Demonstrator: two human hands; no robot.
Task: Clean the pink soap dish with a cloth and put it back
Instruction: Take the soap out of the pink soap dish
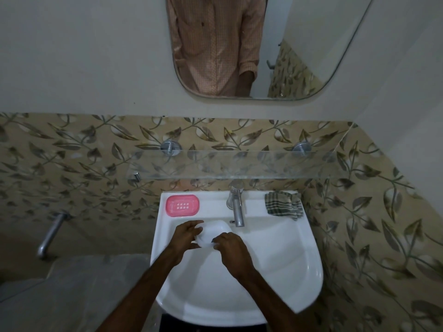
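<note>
The pink soap dish point(182, 205) lies flat on the back left ledge of the white sink point(275, 259), its slotted bottom facing up. A checked green and grey cloth point(284, 204) lies crumpled on the back right ledge. Over the basin, both hands hold one white oval object point(214, 232), which looks like a lid or shallow bowl. My left hand point(185, 237) grips its left edge with curled fingers. My right hand point(231, 248) pinches its near right edge. Neither hand touches the pink dish or the cloth.
A chrome tap point(236, 207) stands at the back middle of the sink, between dish and cloth. A glass shelf point(227, 165) juts out above it, under a mirror point(251, 46). A metal pipe point(51, 233) runs down the left wall over a grey slab.
</note>
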